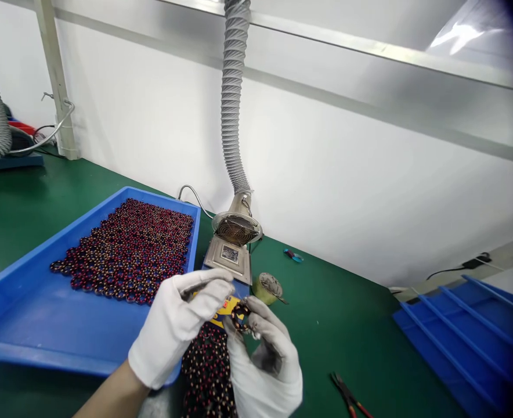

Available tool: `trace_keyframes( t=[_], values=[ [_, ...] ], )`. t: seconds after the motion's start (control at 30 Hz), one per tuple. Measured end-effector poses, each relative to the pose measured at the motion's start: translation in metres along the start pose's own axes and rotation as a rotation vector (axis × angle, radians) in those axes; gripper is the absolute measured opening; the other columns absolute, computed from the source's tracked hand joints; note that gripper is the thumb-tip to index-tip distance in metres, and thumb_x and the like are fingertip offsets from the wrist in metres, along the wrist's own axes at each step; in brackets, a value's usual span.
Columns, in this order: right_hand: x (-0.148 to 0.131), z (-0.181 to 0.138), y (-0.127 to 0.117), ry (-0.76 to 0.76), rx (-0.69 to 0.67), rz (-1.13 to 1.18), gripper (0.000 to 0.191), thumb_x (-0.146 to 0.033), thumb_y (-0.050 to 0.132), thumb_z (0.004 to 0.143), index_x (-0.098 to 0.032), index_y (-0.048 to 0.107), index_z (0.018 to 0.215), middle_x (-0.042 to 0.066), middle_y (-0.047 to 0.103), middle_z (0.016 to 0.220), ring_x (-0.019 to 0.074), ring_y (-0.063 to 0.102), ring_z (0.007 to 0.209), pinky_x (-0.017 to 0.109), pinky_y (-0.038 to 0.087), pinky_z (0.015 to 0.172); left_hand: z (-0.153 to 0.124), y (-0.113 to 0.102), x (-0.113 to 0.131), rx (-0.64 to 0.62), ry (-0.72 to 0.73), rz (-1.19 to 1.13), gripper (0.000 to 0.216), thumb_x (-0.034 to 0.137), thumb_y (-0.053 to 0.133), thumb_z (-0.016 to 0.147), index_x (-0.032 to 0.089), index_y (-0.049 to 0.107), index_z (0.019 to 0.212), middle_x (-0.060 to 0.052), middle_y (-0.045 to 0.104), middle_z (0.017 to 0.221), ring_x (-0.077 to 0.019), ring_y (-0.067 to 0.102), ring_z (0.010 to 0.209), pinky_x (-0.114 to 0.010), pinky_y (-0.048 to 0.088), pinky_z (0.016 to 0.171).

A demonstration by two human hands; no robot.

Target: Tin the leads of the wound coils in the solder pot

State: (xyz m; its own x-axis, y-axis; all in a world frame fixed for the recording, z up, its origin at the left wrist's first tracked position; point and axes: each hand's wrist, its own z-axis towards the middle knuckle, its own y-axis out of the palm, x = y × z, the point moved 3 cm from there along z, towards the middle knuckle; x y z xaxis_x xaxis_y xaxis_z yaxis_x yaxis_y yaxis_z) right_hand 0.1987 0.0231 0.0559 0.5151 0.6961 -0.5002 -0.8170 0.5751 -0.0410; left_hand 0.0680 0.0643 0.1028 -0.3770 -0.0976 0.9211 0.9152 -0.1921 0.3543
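Both my hands wear white gloves and meet over the green bench near the bottom middle. My right hand (263, 354) pinches a small dark ring-shaped coil (239, 315) with red and gold winding between thumb and fingertips. My left hand (182, 325) is closed round a thin metal tool, seemingly tweezers (198, 288), whose tip points toward the coil. Below the hands lies a dense patch of the same coils (206, 368).
A blue tray (21, 307) at left holds several rows of coils (126, 249). Behind the hands stand a solder pot (229, 255) under a grey ribbed fume hose (232, 116), and a small tin (267, 287). Stacked blue trays (465, 331) at right; red-handled cutters (347, 397) on the mat.
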Motion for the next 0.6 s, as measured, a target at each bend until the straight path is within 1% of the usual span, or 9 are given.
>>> trace_keyframes(
  t=[0.07,0.17,0.23,0.27,0.33,0.37,0.43,0.53,0.6],
  values=[
    [0.0,0.001,0.001,0.071,0.009,0.019,0.038,0.0,0.067,0.067,-0.021,0.056,0.097,0.006,0.063,0.101,0.0191,0.061,0.097,0.035,0.053,0.081,0.004,-0.006,0.0,0.082,0.044,-0.04,0.019,0.021,0.062,0.078,0.022,0.067,0.096,0.001,0.073,0.087,-0.0096,0.066,0.084,-0.011,0.049,0.076],
    [0.005,0.003,-0.002,0.285,0.051,0.084,0.032,-0.007,0.068,0.068,-0.022,0.056,0.094,0.006,0.066,0.099,0.0189,0.064,0.093,0.035,0.054,0.08,0.009,-0.019,0.002,0.221,0.116,-0.061,0.023,0.029,0.064,0.077,0.023,0.066,0.099,0.001,0.072,0.091,-0.0107,0.065,0.088,-0.014,0.048,0.08],
    [0.015,0.007,-0.007,0.423,0.08,0.128,0.032,-0.012,0.071,0.067,-0.022,0.057,0.095,0.006,0.069,0.095,0.0184,0.066,0.086,0.032,0.056,0.074,0.009,-0.028,0.001,0.232,0.091,0.03,0.027,0.034,0.065,0.076,0.022,0.065,0.1,-0.001,0.072,0.092,-0.0123,0.065,0.087,-0.016,0.049,0.078],
    [0.021,0.01,-0.011,0.477,0.089,0.147,0.033,-0.014,0.072,0.066,-0.021,0.058,0.095,0.006,0.07,0.092,0.0182,0.067,0.082,0.03,0.056,0.071,0.008,-0.032,-0.001,0.193,0.046,0.14,0.029,0.036,0.064,0.075,0.022,0.065,0.1,-0.002,0.072,0.094,-0.0134,0.065,0.086,-0.018,0.05,0.078],
    [0.038,0.022,-0.017,0.565,0.071,0.182,0.032,-0.02,0.075,0.063,-0.02,0.062,0.092,0.007,0.072,0.087,0.0186,0.068,0.074,0.028,0.057,0.064,0.002,-0.041,-0.012,0.05,-0.06,0.474,0.029,0.039,0.063,0.075,0.022,0.067,0.099,-0.004,0.071,0.096,-0.0173,0.064,0.088,-0.024,0.049,0.08],
    [0.048,0.03,-0.019,0.609,0.04,0.199,0.031,-0.022,0.076,0.061,-0.019,0.064,0.089,0.008,0.072,0.085,0.0193,0.068,0.072,0.029,0.057,0.063,-0.003,-0.046,-0.02,-0.035,-0.101,0.665,0.027,0.04,0.061,0.076,0.023,0.069,0.095,-0.005,0.071,0.098,-0.0196,0.064,0.09,-0.027,0.047,0.083],
    [0.071,0.047,-0.019,0.713,-0.051,0.234,0.029,-0.025,0.078,0.056,-0.018,0.067,0.082,0.008,0.072,0.084,0.0198,0.067,0.07,0.031,0.056,0.063,-0.011,-0.06,-0.038,-0.123,-0.107,0.97,0.026,0.042,0.057,0.076,0.026,0.071,0.09,-0.004,0.072,0.092,-0.0228,0.064,0.086,-0.03,0.047,0.081],
    [0.107,0.074,-0.009,0.847,-0.219,0.254,0.036,-0.03,0.079,0.053,-0.018,0.069,0.086,0.007,0.072,0.083,0.0194,0.065,0.071,0.034,0.054,0.069,-0.018,-0.079,-0.066,-0.236,-0.188,1.073,0.029,0.046,0.049,0.078,0.029,0.071,0.087,0.0,0.073,0.087,-0.0213,0.066,0.079,-0.023,0.048,0.072],
    [0.128,0.091,0.002,0.849,-0.316,0.201,0.042,-0.037,0.077,0.055,-0.017,0.068,0.091,0.007,0.072,0.085,0.0195,0.065,0.074,0.034,0.053,0.071,-0.019,-0.086,-0.079,-0.297,-0.233,1.062,0.028,0.045,0.047,0.079,0.03,0.071,0.083,0.002,0.074,0.083,-0.0197,0.066,0.073,-0.021,0.047,0.065]
  ],
)
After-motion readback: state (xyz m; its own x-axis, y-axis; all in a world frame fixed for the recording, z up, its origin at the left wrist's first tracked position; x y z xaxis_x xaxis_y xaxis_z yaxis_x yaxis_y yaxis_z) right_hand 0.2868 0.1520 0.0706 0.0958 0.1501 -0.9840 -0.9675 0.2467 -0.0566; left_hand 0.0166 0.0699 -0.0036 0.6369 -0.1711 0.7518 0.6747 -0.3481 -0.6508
